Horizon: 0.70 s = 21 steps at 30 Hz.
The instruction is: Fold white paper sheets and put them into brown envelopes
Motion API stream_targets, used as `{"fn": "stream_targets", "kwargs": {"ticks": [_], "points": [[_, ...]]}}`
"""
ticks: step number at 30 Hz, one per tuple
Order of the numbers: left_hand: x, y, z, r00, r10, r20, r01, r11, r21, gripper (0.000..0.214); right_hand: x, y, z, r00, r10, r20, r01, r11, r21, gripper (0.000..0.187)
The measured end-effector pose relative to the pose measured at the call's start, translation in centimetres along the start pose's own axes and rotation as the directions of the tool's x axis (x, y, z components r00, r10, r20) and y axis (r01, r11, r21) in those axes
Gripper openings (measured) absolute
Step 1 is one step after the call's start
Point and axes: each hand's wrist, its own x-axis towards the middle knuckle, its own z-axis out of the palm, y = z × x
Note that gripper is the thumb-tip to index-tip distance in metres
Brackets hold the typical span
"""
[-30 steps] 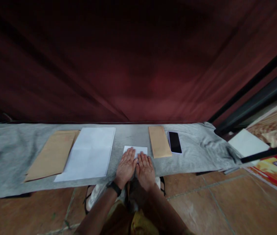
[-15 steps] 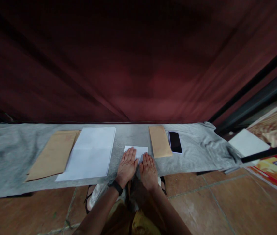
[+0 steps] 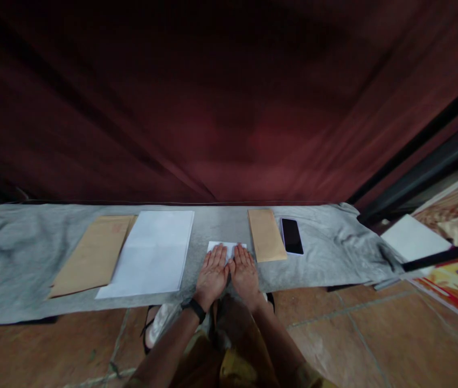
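Observation:
A small white piece of paper (image 3: 229,249), apparently folded, lies on the grey cloth near its front edge. My left hand (image 3: 212,275) presses flat on its left part, fingers stretched out. On the right part rests my right hand (image 3: 245,276), also flat with fingers extended. The two thumbs nearly meet, and both hands hide most of the paper. Just right of my right hand lies a brown envelope (image 3: 267,235). Left of my left hand is a stack of white paper sheets (image 3: 150,253).
Large brown envelopes (image 3: 91,256) lie left of the white sheets, partly under them. A phone (image 3: 292,236) lies right of the small envelope. Grey cloth (image 3: 334,253) covers the bench. Behind it hangs a dark red curtain (image 3: 213,134). Black bars (image 3: 423,140) stand at the right.
My right hand has slid forward, up onto the right part of the small paper. My left hand stays flat in nearly the same place. The view has shifted slightly.

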Motion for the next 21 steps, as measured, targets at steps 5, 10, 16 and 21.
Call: {"fn": "stream_targets", "kwargs": {"ticks": [5,10,16,21], "points": [[-0.1,0.1,0.1,0.999,0.004,-0.032,-0.004,1.000,0.000,0.056,0.7,0.3,-0.5,0.998,0.004,0.067,-0.001,0.999,-0.044,0.045],[0.0,0.3,-0.3,0.999,0.004,-0.052,-0.005,1.000,-0.015,0.056,3.6,0.4,-1.9,0.988,0.011,0.154,-0.002,0.998,-0.057,0.045],[0.0,0.5,-1.0,0.999,-0.014,-0.052,0.011,0.998,-0.054,0.055,6.6,0.3,-2.2,0.970,0.072,0.234,-0.056,0.996,-0.072,0.040],[0.0,0.4,-0.9,0.999,-0.019,-0.051,0.015,0.996,-0.090,0.055,8.3,0.6,-2.0,0.961,0.104,0.257,-0.098,0.995,-0.037,0.038]]}}
